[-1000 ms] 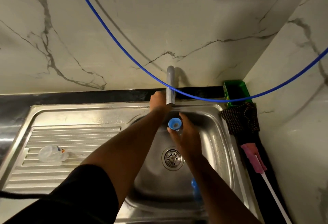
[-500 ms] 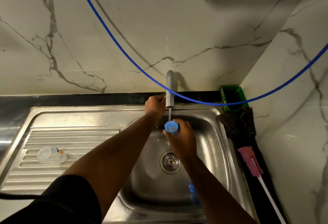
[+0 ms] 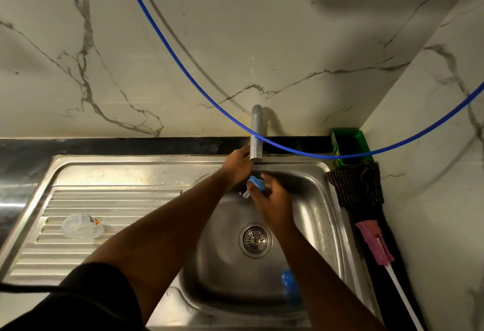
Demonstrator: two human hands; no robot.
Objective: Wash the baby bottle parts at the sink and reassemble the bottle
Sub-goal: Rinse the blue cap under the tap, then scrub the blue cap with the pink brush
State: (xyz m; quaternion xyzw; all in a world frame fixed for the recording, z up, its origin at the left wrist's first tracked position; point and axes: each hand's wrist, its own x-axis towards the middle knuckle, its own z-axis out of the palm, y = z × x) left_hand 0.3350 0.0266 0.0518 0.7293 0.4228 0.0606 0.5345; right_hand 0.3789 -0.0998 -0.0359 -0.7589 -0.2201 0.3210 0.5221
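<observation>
My right hand (image 3: 272, 201) holds a blue collar ring with its clear teat (image 3: 255, 184) over the steel sink basin (image 3: 318, 215), just below the tap spout (image 3: 256, 136). The ring is tilted, teat pointing down and left. My left hand (image 3: 237, 164) reaches behind the spout, fingers closed at the tap; what it grips is hidden. A clear bottle body (image 3: 81, 226) lies on its side on the ribbed drainboard (image 3: 125, 199). Another blue part (image 3: 289, 282) lies in the basin near the front, partly behind my right forearm.
A blue hose (image 3: 183, 71) sags across the marble wall in front of the tap. A green box (image 3: 349, 149) sits in the back right corner, with a dark checked cloth (image 3: 357, 186) and a pink-headed brush (image 3: 374, 241) along the right ledge. The drain strainer (image 3: 255, 240) is in mid-basin.
The ring faced up under the spout with water running into it; now it is tipped over toward the left and no stream shows. My left hand stays at the tap.
</observation>
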